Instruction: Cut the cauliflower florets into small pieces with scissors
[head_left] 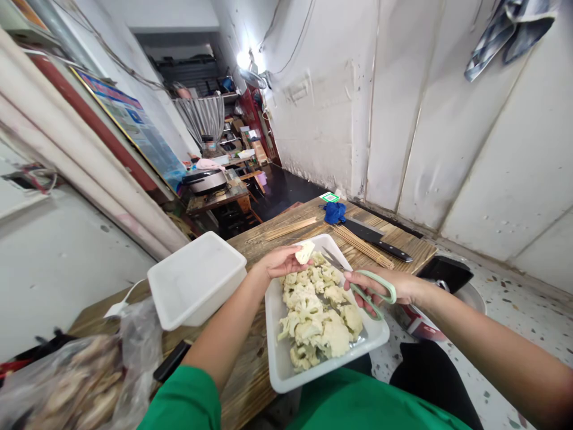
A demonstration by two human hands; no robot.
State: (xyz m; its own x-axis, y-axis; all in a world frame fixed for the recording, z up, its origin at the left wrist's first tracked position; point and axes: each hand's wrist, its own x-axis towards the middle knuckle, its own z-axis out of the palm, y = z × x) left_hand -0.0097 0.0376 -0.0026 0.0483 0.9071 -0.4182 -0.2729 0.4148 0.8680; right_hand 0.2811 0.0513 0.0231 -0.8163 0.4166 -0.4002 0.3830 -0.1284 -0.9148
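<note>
My left hand (283,261) pinches a small cauliflower floret (305,252) above the far left edge of a white plastic tray (274,352). Cut cauliflower pieces (308,310) fill much of the tray, which reaches over the table's near edge. In my right hand (364,288) is a pair of scissors with pale green handles (388,286). Their blades (332,258) are parted and point toward the floret, a little apart from it. The fingers of my right hand wrap around the handles over the tray's right side.
Left of the tray stands an empty white container (192,275). Beyond it lie bamboo skewers (362,246), a cleaver (373,237) and a blue cloth-like bundle (334,212). A plastic bag of food (85,382) sits at the lower left. Behind is a table with an electric pan (205,181).
</note>
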